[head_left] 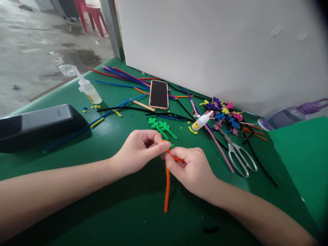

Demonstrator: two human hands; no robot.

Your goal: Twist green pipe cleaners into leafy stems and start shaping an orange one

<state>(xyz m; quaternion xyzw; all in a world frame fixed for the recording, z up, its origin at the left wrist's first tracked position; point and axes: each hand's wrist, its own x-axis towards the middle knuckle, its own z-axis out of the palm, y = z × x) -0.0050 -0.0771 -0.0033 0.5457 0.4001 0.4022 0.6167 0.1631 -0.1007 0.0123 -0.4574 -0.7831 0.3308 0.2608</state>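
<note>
An orange pipe cleaner [167,188] is pinched between both hands over the green table, its long end hanging down towards me. My left hand [139,150] closes thumb and finger on its bent top. From the right, my right hand [189,167] pinches it just below, where a short orange end pokes sideways. A bit of green shows behind the fingertips; whether it joins the orange piece I cannot tell. Just beyond my hands lie green looped pipe-cleaner sprigs [162,128]. To the right are a small glue bottle [202,121] and metal scissors [238,153].
A phone [159,94] lies among loose pipe cleaners [125,77] at the back. Coloured pipe-cleaner flowers [227,112] are heaped beside a purple bottle [292,114]. At left stand a larger glue bottle [89,90] and a dark box [38,126]. A white panel [217,44] borders the table.
</note>
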